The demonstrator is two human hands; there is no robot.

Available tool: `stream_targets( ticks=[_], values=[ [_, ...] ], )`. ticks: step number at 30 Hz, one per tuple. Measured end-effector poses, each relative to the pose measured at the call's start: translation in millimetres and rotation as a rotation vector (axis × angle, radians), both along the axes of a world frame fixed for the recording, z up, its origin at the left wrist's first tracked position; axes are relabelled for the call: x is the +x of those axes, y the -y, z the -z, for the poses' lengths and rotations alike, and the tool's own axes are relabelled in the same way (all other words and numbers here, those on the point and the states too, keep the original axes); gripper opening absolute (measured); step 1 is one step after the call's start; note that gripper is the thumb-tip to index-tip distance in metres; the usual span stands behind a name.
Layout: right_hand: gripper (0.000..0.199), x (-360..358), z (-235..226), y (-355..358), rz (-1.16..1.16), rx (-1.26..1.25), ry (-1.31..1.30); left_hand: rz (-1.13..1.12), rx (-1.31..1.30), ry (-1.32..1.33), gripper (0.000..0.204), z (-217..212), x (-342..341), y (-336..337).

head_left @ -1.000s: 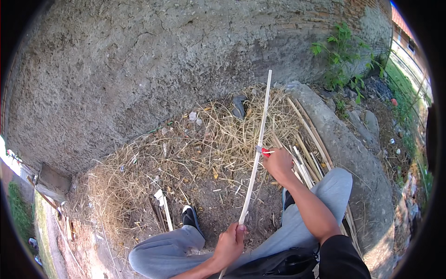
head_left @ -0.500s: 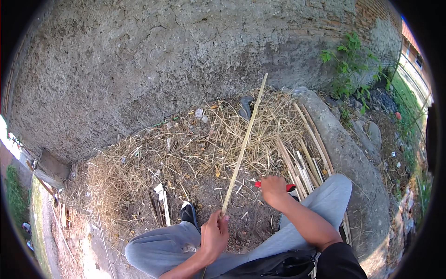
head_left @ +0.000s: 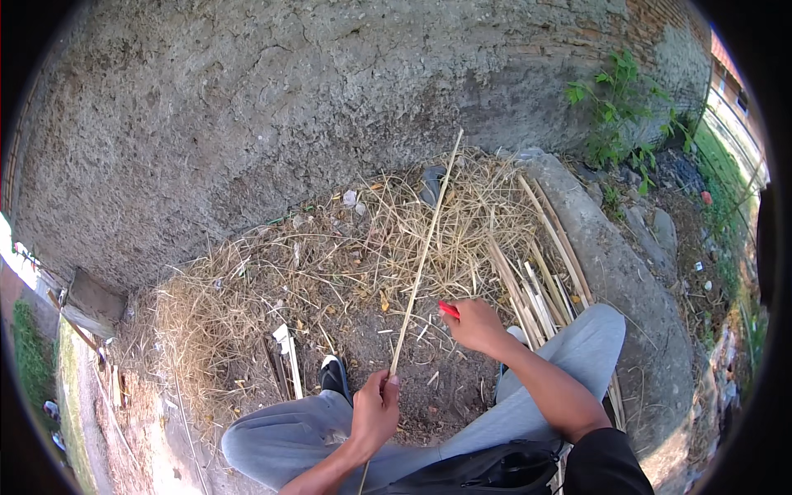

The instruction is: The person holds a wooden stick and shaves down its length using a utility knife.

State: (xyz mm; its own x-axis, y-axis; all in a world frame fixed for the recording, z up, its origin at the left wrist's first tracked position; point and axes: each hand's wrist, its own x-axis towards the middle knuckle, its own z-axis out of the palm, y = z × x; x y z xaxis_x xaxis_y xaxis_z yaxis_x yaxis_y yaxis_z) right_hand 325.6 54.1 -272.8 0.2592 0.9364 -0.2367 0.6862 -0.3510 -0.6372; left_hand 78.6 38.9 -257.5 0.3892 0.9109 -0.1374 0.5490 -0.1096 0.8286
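Note:
My left hand (head_left: 376, 407) grips the near end of a long thin bamboo strip (head_left: 424, 253) that runs up and away over the straw toward the wall. My right hand (head_left: 476, 324) is closed on a small red-handled tool (head_left: 448, 309), just right of the strip and apart from it; the blade is hidden. Both knees in grey trousers (head_left: 569, 363) frame the hands, with a black shoe (head_left: 334, 375) between them.
A heap of dry straw and shavings (head_left: 330, 272) covers the ground before a rough plastered wall (head_left: 289, 99). Several split bamboo strips (head_left: 536, 280) lie at right beside a concrete kerb (head_left: 610, 256). Green weeds (head_left: 619, 107) grow at upper right. A black bag (head_left: 487, 470) rests on my lap.
My right hand with the red tool has slid down the strip toward me and come off it. The strip has tilted, and my left hand has moved up and left.

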Motion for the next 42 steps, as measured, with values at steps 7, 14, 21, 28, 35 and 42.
stream_targets(
  ticks=[7,14,21,28,35,42],
  values=[
    [0.031,-25.7,15.1,11.6,-0.116,0.154,0.054,0.013,-0.075,0.022,0.028,11.5,-3.3,-2.4],
    [0.021,-39.7,8.2,16.6,-0.212,0.198,0.196,0.047,-0.386,0.202,0.026,6.1,1.1,-0.7],
    [0.019,-42.1,1.6,14.7,-0.198,0.147,0.329,0.094,-0.389,0.27,0.024,13.6,1.8,2.6],
    [0.02,-22.2,1.2,1.4,-0.058,0.083,0.404,0.153,-0.18,0.045,0.025,0.6,2.3,27.6],
    [0.016,24.2,7.7,-12.2,0.148,0.055,0.408,0.246,-0.25,0.04,0.024,5.4,-3.5,41.5],
    [0.021,20.2,-3.9,-15.0,0.234,0.236,0.288,0.14,-0.373,0.178,0.026,11.7,-6.0,23.6]
  ],
)
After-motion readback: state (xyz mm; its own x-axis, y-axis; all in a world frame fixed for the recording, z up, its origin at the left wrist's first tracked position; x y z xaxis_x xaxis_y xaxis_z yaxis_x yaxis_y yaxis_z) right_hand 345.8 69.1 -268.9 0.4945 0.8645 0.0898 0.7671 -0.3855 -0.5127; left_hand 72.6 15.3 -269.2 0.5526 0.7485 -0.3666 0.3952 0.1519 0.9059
